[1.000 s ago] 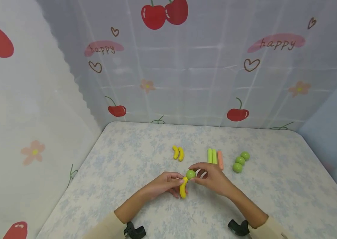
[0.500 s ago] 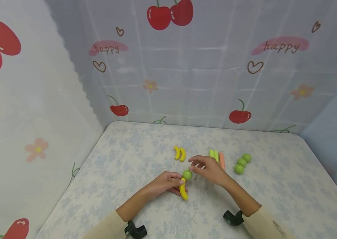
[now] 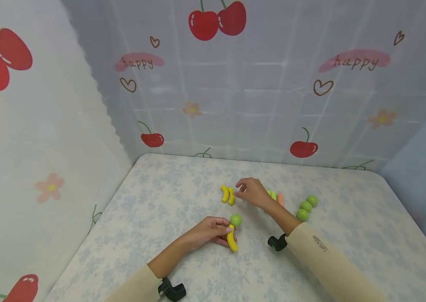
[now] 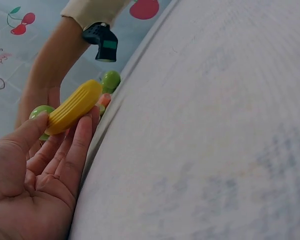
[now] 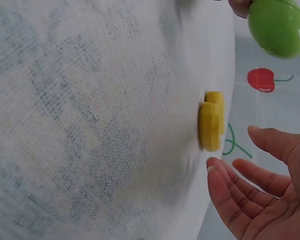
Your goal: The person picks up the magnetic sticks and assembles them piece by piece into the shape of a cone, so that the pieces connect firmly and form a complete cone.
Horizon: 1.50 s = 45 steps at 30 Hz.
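Note:
My left hand (image 3: 208, 231) pinches a small yellow toy banana (image 3: 232, 240) between thumb and fingers; the left wrist view shows the banana (image 4: 76, 106) close up. At the banana's far end sits a glossy green ball (image 3: 236, 220), which looks joined to it. My right hand (image 3: 252, 193) hovers just right of two more toy bananas lying side by side, a left one (image 3: 225, 193) and a right one (image 3: 231, 196). In the right wrist view its thumb and fingers are spread, holding nothing, near that yellow pair (image 5: 211, 127).
Behind my right wrist lie light-green sticks (image 3: 271, 194) and an orange stick (image 3: 280, 199), partly hidden. Farther right, three green balls (image 3: 305, 206) form a slanting row. A patterned cloth covers the table (image 3: 160, 184); printed curtains (image 3: 220, 117) stand behind and beside it.
My right hand let go of the green ball and moved up and away to the two bananas at the back. My left hand stays in place with its banana and ball.

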Motion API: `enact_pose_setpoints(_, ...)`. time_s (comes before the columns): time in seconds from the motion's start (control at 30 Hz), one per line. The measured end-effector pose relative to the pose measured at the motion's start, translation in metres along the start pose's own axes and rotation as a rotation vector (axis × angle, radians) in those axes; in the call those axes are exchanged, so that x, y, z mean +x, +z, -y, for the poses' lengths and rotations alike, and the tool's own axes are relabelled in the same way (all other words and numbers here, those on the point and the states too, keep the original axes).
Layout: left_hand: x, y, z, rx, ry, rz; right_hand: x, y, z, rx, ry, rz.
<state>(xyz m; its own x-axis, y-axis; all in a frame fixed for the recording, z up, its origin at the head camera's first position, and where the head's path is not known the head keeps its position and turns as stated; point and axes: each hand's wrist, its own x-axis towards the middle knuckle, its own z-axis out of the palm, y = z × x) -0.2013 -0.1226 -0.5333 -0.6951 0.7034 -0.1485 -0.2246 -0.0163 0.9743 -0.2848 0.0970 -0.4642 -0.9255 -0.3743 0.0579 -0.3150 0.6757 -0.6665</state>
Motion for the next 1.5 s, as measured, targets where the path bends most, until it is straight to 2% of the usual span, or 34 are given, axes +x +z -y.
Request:
enact_pose_setpoints(0.27,0.001,0.0,0.001,-0.021,0.009,0.007,0.017,0.013,0.003,-0.143,0.095,0.051)
enact_pose_setpoints(0.5,0.0,-0.001,0.0,-0.023,0.026,-0.001,0.023,0.018,0.007,-0.167,0.186,0.051)
enact_pose_setpoints(0.7,0.002,-0.001,0.001,-0.019,0.037,-0.011,0.023,0.02,0.003,-0.17,0.225,0.039)
enact_pose_setpoints(0.87,0.001,-0.002,0.002,-0.045,0.023,-0.033,0.02,0.021,-0.001,-0.155,0.198,0.039)
enact_pose_setpoints(1.03,0.001,-0.001,0.002,-0.063,0.023,-0.038,0.011,0.017,-0.003,-0.085,0.159,0.027)
enact_pose_setpoints(1.2,0.001,-0.001,0.003,-0.065,0.021,-0.059,-0.003,0.012,-0.005,0.001,0.072,-0.005)
enact_pose_setpoints(1.5,0.001,0.0,0.002,-0.087,0.025,-0.088,-0.035,-0.003,-0.005,0.05,-0.023,-0.104)
